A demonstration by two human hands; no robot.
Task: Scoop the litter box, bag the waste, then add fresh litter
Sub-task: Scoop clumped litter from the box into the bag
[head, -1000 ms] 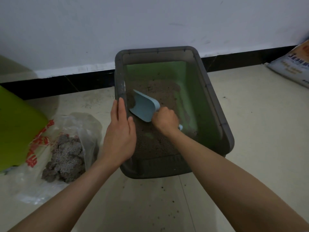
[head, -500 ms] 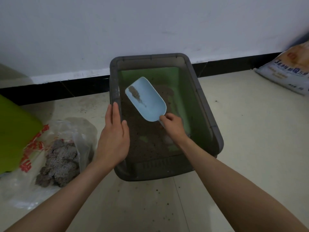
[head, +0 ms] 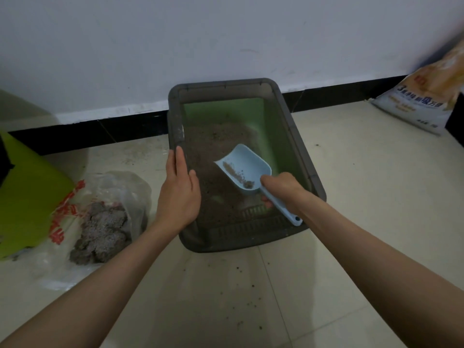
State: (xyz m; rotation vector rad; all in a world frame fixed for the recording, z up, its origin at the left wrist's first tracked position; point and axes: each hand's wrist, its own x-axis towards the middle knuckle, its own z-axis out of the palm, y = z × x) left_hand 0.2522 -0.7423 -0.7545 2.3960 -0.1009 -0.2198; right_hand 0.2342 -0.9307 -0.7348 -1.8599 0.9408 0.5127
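Observation:
A grey litter box [head: 305, 156] with a green inside stands on the floor against the wall, brown litter across its bottom. My right hand [head: 281, 188] grips the handle of a light blue scoop [head: 244, 169], held low over the litter with a thin line of grains in its bowl. My left hand [head: 179, 194] rests on the box's left rim with straight fingers. A clear plastic bag [head: 118, 197] with red print lies on the floor to the left, holding grey clumps of waste [head: 103, 234].
A white and orange litter sack [head: 424, 96] leans at the far right by the wall. A lime green object [head: 27, 197] lies at the left edge. Loose grains dot the tiled floor in front of the box.
The scoop went from dug into the litter, up and tilted above the box, then back down toward the near right. My left hand stayed on the rim.

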